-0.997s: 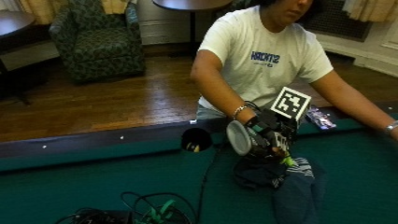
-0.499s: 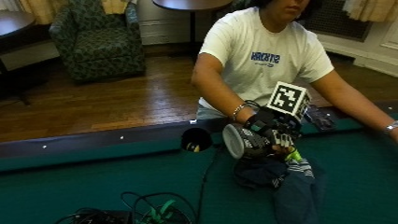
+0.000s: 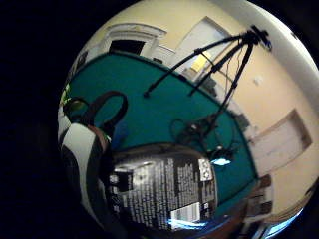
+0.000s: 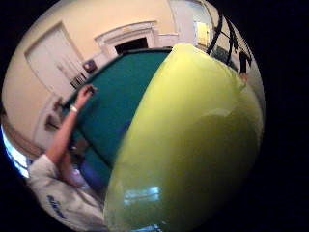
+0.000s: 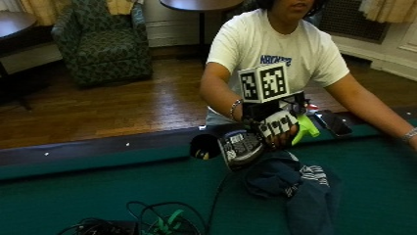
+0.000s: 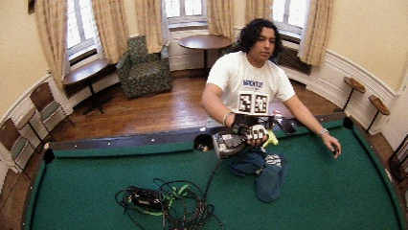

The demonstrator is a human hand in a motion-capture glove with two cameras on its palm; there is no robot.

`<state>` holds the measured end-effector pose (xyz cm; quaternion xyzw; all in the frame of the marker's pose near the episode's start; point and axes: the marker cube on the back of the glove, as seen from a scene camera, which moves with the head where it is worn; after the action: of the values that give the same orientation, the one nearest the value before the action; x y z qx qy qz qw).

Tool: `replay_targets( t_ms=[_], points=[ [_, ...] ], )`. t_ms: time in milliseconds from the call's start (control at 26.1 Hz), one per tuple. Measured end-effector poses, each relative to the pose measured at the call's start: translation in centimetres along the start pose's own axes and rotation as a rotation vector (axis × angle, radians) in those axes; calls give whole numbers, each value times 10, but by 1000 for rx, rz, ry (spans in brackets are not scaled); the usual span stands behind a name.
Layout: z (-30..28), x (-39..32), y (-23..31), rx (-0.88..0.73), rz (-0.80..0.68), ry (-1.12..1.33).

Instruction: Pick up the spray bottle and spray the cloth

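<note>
right hand (image 5: 277,128) is clamping around spray bottle (image 5: 242,147), holding it tipped sideways | bottle is hanging just above dark cloth (image 5: 293,182) on green table (image 5: 98,196), near side | likely aiming the nozzle for spraying

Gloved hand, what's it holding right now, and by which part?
The gloved right hand grips the spray bottle around its upper body, by the green sprayer head, lifted above the dark blue cloth.
</note>
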<state>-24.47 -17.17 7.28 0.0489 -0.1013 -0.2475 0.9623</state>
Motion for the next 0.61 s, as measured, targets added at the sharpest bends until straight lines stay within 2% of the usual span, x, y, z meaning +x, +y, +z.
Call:
replay_targets(
  t_ms=[230, 422, 614],
  points=[
    [-9, 17, 24, 9, 211, -550],
    [2, 3, 40, 66, 284, -967],
    [11, -32, 51, 30, 320, -1236]
  ],
)
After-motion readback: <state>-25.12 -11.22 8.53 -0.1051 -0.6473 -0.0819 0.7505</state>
